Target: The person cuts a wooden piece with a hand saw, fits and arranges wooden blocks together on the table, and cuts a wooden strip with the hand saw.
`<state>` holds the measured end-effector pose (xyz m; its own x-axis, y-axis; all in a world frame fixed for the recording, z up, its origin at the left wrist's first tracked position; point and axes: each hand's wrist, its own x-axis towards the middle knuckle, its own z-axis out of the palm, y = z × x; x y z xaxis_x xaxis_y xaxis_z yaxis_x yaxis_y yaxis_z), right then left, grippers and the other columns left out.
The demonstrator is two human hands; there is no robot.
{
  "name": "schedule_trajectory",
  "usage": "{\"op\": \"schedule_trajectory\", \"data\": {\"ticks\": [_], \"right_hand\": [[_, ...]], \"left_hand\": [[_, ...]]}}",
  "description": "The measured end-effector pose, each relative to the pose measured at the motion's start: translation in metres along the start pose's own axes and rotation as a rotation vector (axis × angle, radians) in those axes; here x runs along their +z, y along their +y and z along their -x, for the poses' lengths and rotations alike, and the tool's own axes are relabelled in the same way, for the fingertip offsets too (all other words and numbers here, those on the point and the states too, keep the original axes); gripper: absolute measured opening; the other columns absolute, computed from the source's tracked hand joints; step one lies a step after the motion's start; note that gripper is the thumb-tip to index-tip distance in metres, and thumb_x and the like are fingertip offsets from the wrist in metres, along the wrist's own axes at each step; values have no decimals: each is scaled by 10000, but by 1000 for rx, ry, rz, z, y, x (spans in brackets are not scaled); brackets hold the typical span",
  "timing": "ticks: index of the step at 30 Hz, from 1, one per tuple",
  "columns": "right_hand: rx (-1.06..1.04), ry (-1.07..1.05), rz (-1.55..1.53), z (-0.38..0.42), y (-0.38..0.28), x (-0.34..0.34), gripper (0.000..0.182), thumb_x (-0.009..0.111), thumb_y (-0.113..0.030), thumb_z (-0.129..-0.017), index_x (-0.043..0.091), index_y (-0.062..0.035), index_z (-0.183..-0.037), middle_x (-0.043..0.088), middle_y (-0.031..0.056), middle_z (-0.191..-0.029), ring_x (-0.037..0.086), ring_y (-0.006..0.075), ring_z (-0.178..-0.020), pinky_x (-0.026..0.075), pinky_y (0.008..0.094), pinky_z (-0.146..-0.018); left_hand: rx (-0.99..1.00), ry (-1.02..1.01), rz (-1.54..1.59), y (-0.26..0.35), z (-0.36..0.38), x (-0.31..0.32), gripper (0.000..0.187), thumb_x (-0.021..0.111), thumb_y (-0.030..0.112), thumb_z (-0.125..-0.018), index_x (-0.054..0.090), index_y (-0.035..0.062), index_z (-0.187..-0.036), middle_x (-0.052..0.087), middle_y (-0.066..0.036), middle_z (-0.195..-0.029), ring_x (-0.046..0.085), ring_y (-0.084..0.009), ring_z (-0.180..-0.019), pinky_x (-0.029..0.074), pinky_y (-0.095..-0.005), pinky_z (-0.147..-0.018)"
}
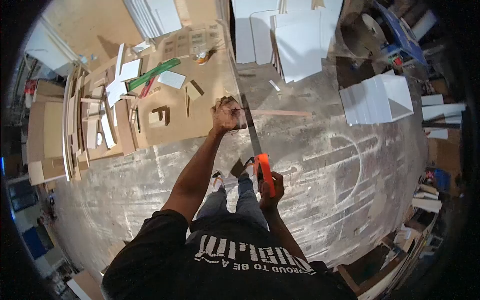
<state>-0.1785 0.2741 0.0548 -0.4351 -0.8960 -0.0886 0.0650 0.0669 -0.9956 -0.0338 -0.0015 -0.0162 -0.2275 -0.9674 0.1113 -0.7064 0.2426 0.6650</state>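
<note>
My left hand (227, 115) is closed on the near right corner of a large brown board (175, 122), pinching the end of a dark tape blade (251, 135) against its edge. The blade runs back from there to an orange tape measure (264, 170), with my right hand (271, 192) closed around its case near my waist. My feet (232, 175) stand on the concrete floor just below the board's corner.
On the board lie a green level (152, 74), white offcuts (122, 80) and small wood pieces. Wood strips are stacked at its left edge (75, 120). White panels lean at the top (295, 40), and a white stack (377, 100) sits to the right. A thin wood strip (280, 113) lies on the floor.
</note>
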Motion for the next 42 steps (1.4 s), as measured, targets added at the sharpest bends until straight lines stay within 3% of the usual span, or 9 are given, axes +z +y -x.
{"op": "schedule_trajectory", "data": {"ticks": [6,18,21,22,24,29,33,35,42], "right_hand": [[-15,112,37,22,22,32,429,679,-410,-907,578,-29,-1076,621,71,-854,571,134,-728,494,310,-664],[84,135,503,104,56,5,444,692,-445,-894,661,-50,-1094,690,113,-942,671,196,-794,538,347,-726],[-184,234,488,123,48,2,466,626,-449,-961,636,9,-1042,607,24,-688,548,87,-551,442,271,-484],[-81,192,200,113,32,6,480,635,-459,-952,646,10,-1053,634,36,-741,574,98,-595,460,273,-514],[-132,161,401,76,59,7,290,671,-292,-910,651,-57,-1080,665,117,-894,662,232,-810,520,341,-729],[-49,34,320,9,3,47,267,637,-259,-904,643,-44,-1063,604,106,-798,590,280,-673,478,432,-668],[159,191,795,128,58,2,311,639,-351,-913,662,-56,-1009,611,79,-759,593,221,-665,490,393,-636],[67,263,639,138,79,-5,350,632,-390,-917,649,-52,-1009,601,66,-734,581,195,-649,482,366,-609],[-58,3,433,7,21,44,254,590,-267,-912,610,-64,-1062,618,137,-848,605,321,-737,454,415,-696]], "left_hand": [[-71,75,-105,13,3,-4,101,702,153,-769,666,197,-853,647,-12,-966,541,-288,-1038,352,-496,-858],[-218,-58,-162,14,-5,-3,92,695,177,-792,681,237,-859,661,10,-1054,515,-257,-1126,297,-478,-932],[-202,-65,-129,8,-5,0,108,696,177,-786,683,240,-872,659,10,-1065,512,-260,-1129,290,-477,-940],[-209,-63,-129,11,-3,-3,110,696,174,-784,683,237,-874,659,9,-1064,512,-261,-1128,290,-476,-940],[-206,-51,-146,14,-2,-6,112,693,167,-781,684,229,-875,659,6,-1063,513,-264,-1127,289,-474,-939],[-216,-50,-130,13,-3,-5,126,685,141,-773,681,206,-880,658,-5,-1050,515,-277,-1121,285,-473,-939],[-203,-25,-105,14,-2,-2,146,688,126,-763,678,204,-886,660,-8,-1041,520,-283,-1115,290,-475,-930],[-196,-17,-114,16,0,-5,147,692,124,-760,679,203,-883,661,-7,-1039,521,-282,-1119,294,-479,-926],[-232,69,-95,13,-10,9,143,692,116,-749,667,206,-856,645,14,-1056,513,-280,-1116,286,-477,-925]]}}
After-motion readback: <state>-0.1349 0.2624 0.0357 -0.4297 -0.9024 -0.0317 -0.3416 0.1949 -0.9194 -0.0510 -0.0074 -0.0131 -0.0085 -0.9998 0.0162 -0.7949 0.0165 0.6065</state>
